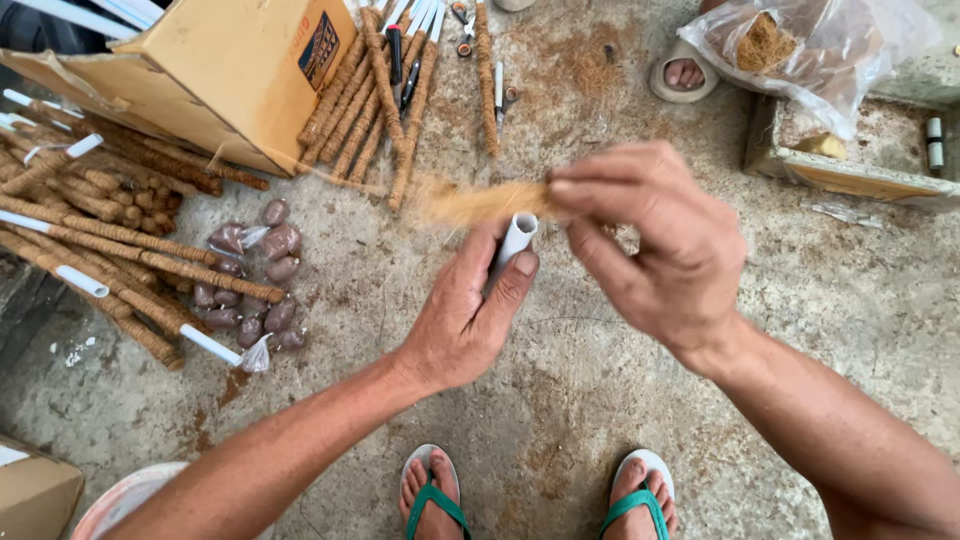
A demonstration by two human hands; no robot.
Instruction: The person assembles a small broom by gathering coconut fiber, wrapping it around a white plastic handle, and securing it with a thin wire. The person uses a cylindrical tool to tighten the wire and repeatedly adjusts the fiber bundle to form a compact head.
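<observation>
My left hand [465, 310] grips a short white plastic pipe [517, 238] upright, thumb pressed against its side. My right hand [655, 240] pinches a tuft of brown coconut fibre [485, 203] and holds it stretched out sideways just above the pipe's open top. The fibre looks blurred at its left end. Both hands are over the bare concrete floor, in front of my feet in green flip-flops [435, 495].
Fibre-wrapped sticks with white pipe ends [110, 240] lie piled at left, more [375, 90] at top centre beside a cardboard box [230, 70]. Small bags of brown lumps [250, 290] lie on the floor. Scissors [503, 95], a plastic bag of fibre [800, 45] and another person's foot [685, 72] are behind.
</observation>
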